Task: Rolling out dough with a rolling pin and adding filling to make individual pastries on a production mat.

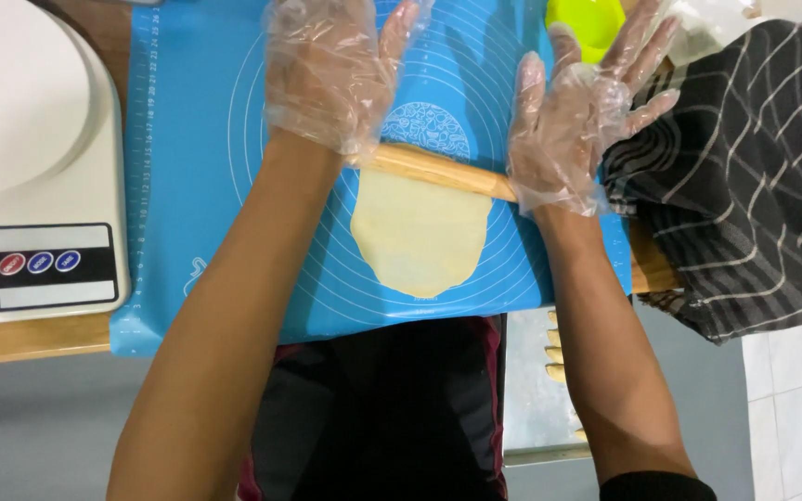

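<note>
A pale flattened sheet of dough (420,237) lies on a blue silicone baking mat (192,167) printed with rings. A wooden rolling pin (443,172) rests across the dough's far edge. My left hand (331,70), in a clear plastic glove, presses flat on the pin's left end with fingers spread. My right hand (577,116), also gloved, presses flat on the pin's right end, fingers apart. Both palms hide the ends of the pin.
A white kitchen scale (34,158) with three round buttons stands left of the mat. A dark striped cloth (744,176) lies bunched at the right. A lime green bowl (587,19) sits at the top edge. The wooden table edge (30,339) runs below.
</note>
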